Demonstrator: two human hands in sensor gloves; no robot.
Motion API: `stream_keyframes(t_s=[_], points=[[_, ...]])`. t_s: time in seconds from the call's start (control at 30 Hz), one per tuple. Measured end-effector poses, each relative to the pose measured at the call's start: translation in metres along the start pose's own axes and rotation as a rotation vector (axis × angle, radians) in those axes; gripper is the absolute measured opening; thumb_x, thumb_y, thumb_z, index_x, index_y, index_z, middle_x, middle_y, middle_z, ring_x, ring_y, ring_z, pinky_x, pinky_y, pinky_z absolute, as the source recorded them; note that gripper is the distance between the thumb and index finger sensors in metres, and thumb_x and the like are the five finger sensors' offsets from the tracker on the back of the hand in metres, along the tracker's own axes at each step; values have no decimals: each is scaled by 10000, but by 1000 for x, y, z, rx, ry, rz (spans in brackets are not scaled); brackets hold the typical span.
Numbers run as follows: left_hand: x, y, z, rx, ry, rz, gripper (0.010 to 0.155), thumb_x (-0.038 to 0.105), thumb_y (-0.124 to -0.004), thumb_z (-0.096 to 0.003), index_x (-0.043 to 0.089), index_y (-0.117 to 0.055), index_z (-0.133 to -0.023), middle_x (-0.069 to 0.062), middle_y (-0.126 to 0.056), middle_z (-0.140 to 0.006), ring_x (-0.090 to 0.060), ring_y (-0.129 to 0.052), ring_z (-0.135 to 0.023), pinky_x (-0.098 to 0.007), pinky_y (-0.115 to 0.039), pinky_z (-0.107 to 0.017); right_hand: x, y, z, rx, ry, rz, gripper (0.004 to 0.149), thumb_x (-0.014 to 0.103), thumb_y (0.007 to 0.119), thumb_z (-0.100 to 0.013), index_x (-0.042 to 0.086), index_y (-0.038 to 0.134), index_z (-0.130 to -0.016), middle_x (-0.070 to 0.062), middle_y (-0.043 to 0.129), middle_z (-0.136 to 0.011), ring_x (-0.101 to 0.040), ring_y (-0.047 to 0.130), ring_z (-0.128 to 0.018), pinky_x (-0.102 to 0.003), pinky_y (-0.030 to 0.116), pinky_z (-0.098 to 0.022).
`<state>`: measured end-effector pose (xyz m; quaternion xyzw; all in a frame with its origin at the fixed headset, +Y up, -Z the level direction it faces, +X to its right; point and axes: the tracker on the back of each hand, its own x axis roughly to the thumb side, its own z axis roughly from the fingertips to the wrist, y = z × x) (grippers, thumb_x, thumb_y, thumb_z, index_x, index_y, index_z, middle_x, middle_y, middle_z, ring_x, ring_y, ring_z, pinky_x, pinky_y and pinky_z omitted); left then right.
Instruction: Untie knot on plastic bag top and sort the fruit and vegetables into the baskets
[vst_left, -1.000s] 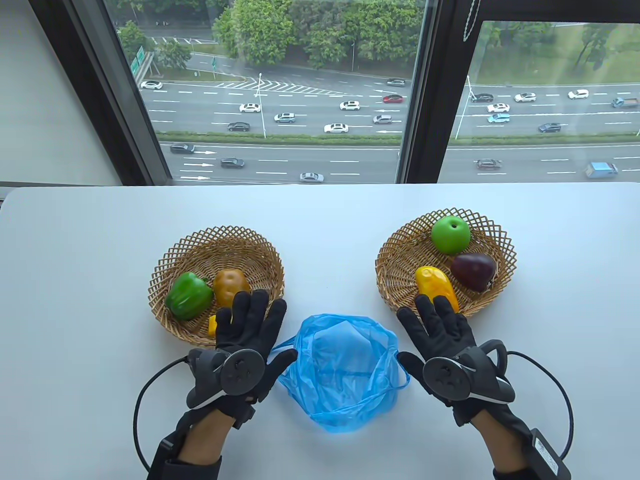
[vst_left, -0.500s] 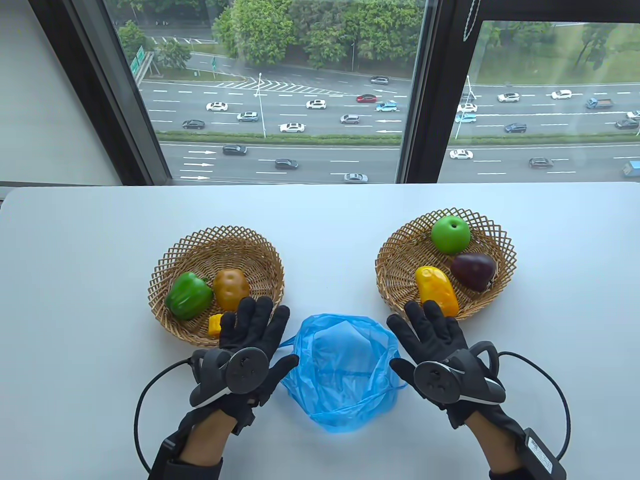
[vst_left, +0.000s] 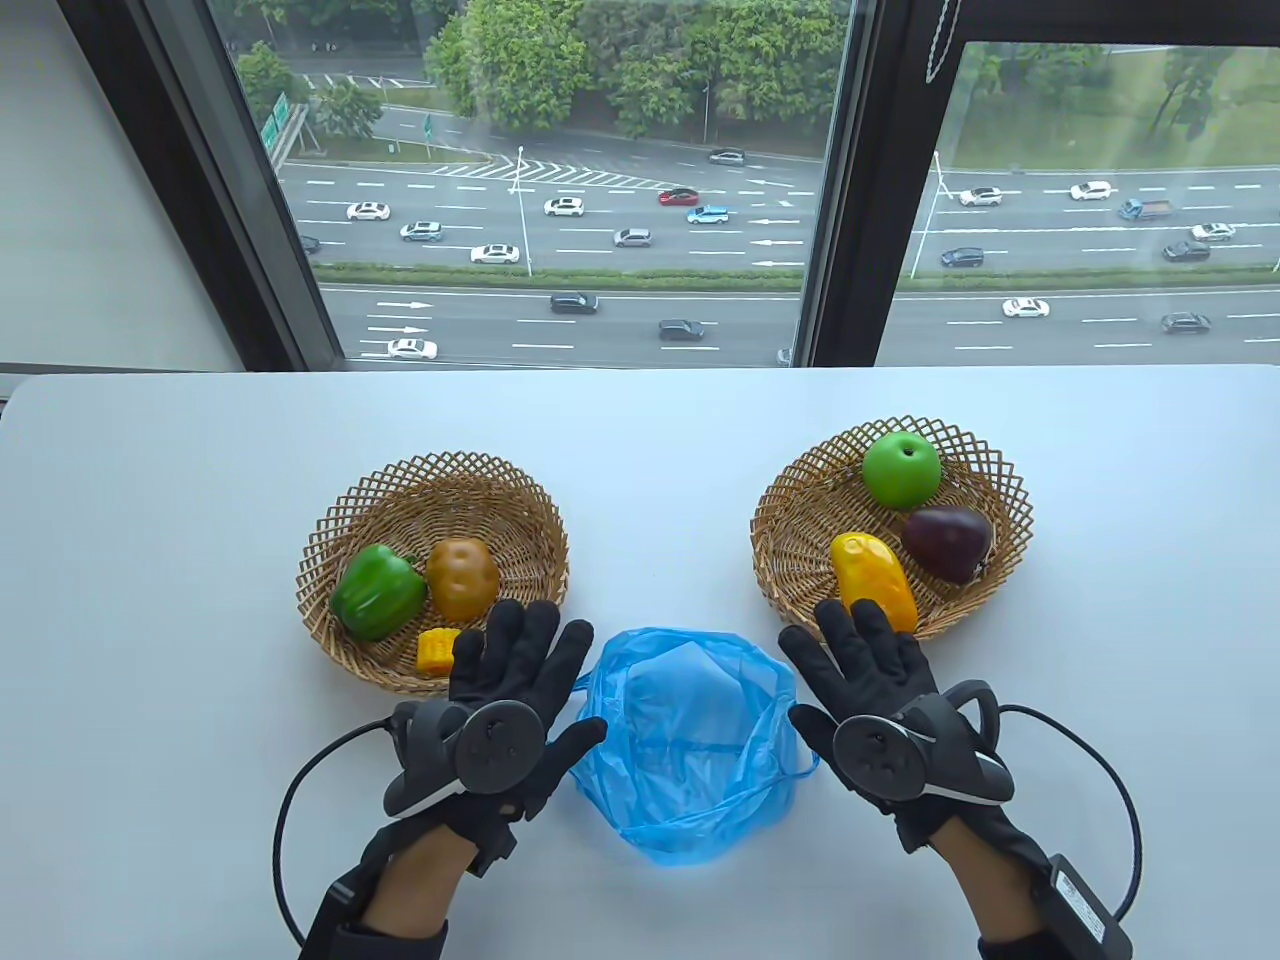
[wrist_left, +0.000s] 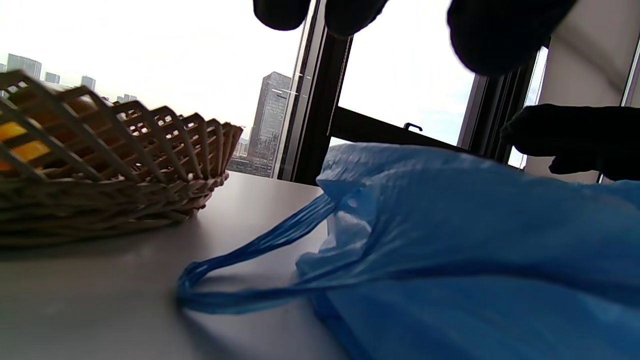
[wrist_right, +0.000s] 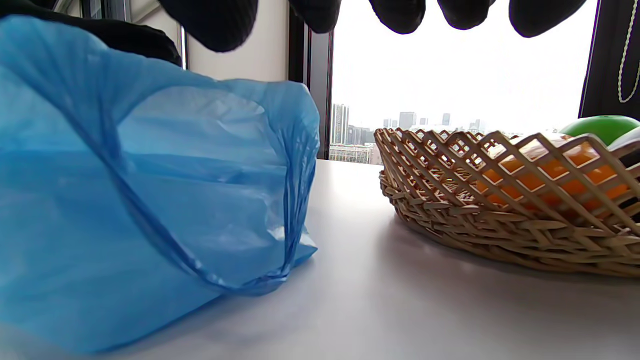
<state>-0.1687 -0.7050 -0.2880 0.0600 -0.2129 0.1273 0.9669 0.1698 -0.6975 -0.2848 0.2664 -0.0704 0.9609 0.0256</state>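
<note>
We have our left hand and right hand flat and spread on either side of the thin, crumpled blue plastic bag; fingers are straight, gripping nothing, though the left thumb looks to lie against the bag's edge. The bag sits slack and open between the two baskets, near the table's front edge, and from above it looks emptied. The left round woven wicker basket holds a green bell pepper, a brown potato and a yellow piece of corn. The right round woven wicker basket holds a green apple, a dark purple eggplant-shaped piece and a yellow-orange mango-like fruit

What could go wrong, as we judge it: the film is light, so a careless sweep of either hand could drag the bag or snag its loose handle loop lying on the white table. Our fingertips sit close to both basket rims, so a forward reach could nudge a basket or tip the corn near the left rim. The glove cables trail behind each wrist and could catch

Open room lies wide to the far side, to both outer sides, and between the baskets; the near edge is tight
</note>
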Motion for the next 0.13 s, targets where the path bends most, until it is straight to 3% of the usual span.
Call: stream_keyframes(t_s=[0.13], points=[[-2,-3,-1,-22,9,2,829,622,-683,-467,271,-414,-1168,-126,-363,-1243,-411,-182,-1090,-659,-241,-708,-1,2,-1,4,4,-14,704,450,611,-594,136,360,-1173,-304,323,-1170,-648,389,-1002,-744,485,-648]])
